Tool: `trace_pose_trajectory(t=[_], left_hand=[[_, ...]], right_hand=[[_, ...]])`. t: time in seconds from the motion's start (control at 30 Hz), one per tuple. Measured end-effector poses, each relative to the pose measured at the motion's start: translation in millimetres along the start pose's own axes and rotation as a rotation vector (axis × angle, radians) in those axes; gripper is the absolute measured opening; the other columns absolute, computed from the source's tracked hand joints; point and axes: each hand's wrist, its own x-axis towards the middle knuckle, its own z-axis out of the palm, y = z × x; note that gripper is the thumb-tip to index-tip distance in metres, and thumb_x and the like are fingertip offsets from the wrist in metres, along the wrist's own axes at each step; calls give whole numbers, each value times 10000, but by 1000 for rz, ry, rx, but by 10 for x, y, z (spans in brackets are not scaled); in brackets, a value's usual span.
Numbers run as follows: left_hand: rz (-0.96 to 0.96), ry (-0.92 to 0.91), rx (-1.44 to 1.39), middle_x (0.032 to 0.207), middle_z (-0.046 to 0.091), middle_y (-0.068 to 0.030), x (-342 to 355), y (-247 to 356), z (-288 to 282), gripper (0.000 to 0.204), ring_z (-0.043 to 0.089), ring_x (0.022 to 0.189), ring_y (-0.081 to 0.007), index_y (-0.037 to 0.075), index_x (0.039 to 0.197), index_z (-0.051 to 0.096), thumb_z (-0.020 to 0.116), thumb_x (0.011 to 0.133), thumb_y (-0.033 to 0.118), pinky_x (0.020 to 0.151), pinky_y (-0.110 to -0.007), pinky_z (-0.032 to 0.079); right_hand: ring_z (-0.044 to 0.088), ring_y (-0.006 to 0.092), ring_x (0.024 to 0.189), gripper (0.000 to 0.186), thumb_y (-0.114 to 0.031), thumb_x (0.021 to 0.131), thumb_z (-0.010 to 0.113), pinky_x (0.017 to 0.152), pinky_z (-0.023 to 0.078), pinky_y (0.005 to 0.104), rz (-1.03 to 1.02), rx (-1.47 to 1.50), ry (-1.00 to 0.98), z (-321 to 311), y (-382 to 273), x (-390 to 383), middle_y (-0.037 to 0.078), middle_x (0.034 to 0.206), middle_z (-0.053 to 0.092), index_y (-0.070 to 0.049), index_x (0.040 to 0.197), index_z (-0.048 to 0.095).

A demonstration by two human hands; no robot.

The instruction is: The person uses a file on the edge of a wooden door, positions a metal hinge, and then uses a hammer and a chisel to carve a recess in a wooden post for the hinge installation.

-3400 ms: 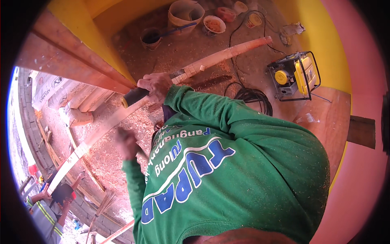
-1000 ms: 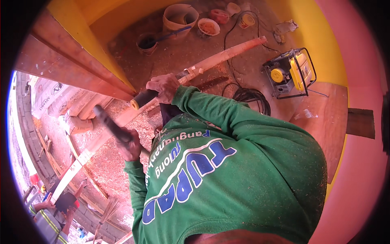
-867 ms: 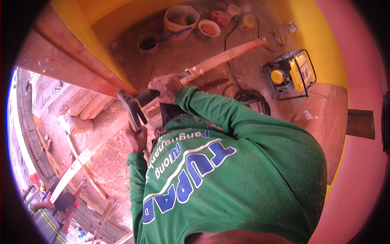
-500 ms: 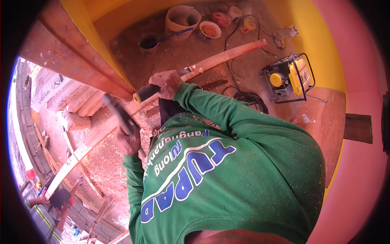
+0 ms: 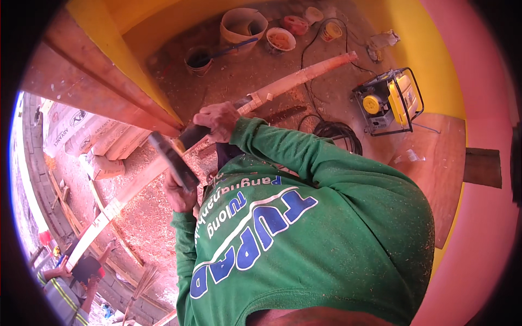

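A long wooden board [image 5: 307, 75] runs diagonally below my hands. My right hand [image 5: 218, 120] is closed around the dark handle of a chisel [image 5: 194, 137], whose blade end lies against the board near some chips. My left hand [image 5: 180, 194] grips a flat dark bar [image 5: 173, 162], held upright at an angle. The bar's upper part meets or overlaps the yellow butt of the chisel handle; actual contact is hard to confirm. Green sleeves cover both of my forearms.
A generator [image 5: 387, 103] stands right, beside coiled black cable [image 5: 338, 133]. Buckets [image 5: 243, 26] line the back. Stacked sacks [image 5: 81, 130] and wood shavings [image 5: 147, 217] lie left. Another person [image 5: 68, 296] touches the board's lower-left end. A reddish wooden post [image 5: 103, 81] rises upper left.
My left hand has brought the bar rightward to the chisel's butt, where a gap showed before. My right hand has shifted slightly left and down with the chisel.
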Motion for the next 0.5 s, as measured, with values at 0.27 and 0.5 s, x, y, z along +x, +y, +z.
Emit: trace_pose_trajectory(t=[0.27, 0.5], left_hand=[[-216, -71, -48, 591, 532, -38, 38, 5, -195, 122, 504, 554, -117, 32, 747, 501, 587, 670, 70, 521, -274, 416], [-153, -86, -139, 605, 528, -74, -26, -29, -73, 162, 505, 537, -173, 16, 793, 498, 576, 679, 101, 518, -312, 416]], right_hand=[[543, 249, 633, 280, -118, 498, 645, 513, 417, 368, -11, 47, 92, 53, -10, -5, 39, 639, 499, -116, 730, 488], [549, 242, 615, 191, -164, 558, 596, 494, 419, 367, 74, 0, 27, -34, 90, -8, 36, 637, 506, -132, 715, 492]])
